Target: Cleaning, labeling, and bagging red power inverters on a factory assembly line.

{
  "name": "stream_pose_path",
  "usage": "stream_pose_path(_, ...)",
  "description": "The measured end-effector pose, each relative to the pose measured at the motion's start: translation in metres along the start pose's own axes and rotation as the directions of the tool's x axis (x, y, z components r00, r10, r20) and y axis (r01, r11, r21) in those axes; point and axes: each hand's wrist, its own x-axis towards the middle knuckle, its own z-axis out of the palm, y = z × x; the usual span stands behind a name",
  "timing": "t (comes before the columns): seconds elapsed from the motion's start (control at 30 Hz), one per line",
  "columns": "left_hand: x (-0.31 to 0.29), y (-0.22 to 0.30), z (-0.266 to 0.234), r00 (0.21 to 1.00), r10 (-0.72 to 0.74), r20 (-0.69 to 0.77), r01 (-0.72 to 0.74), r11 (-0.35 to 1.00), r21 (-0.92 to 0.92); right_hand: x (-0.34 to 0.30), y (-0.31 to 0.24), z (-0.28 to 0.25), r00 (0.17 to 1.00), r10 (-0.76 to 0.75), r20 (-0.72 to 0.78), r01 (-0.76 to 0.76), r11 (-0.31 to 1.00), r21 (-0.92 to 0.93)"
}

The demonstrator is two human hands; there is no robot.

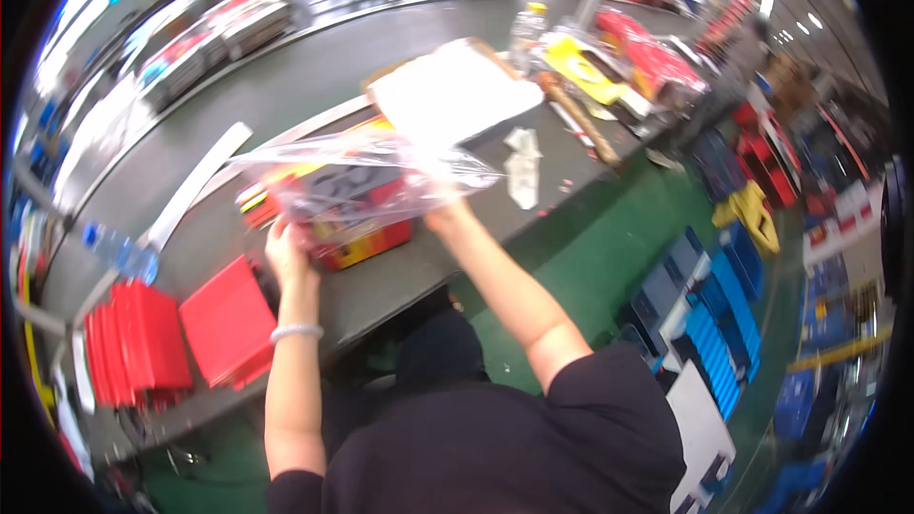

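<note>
A clear plastic bag (367,157) is spread over a red and yellow printed box (376,246) on the grey workbench. My left hand (288,249) grips the bag at the box's near left corner. At the box's right side, my right hand (438,202) has its fingers closed on the bag, partly hidden by film and glare. Beside my left forearm lies a red flat plastic case (228,324), with a stack of red cases (138,347) further left. Just beyond the box is a cardboard carton (457,90) with a bright white top.
A clear bottle with a yellow cap (526,33), a wooden-handled tool (590,124) and a crumpled white cloth (522,168) occupy the bench's right. A water bottle (121,252) lies at left. Blue crates (719,324) stand on the green floor; a person (738,71) is far right.
</note>
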Motion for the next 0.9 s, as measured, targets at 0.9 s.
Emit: stream_pose_path(0.9,-0.037,0.02,0.007,0.968,0.243,0.065,-0.189,0.53,0.827,0.019,0.026,-0.039,0.983,-0.075,0.17,0.182,0.582,-0.793)
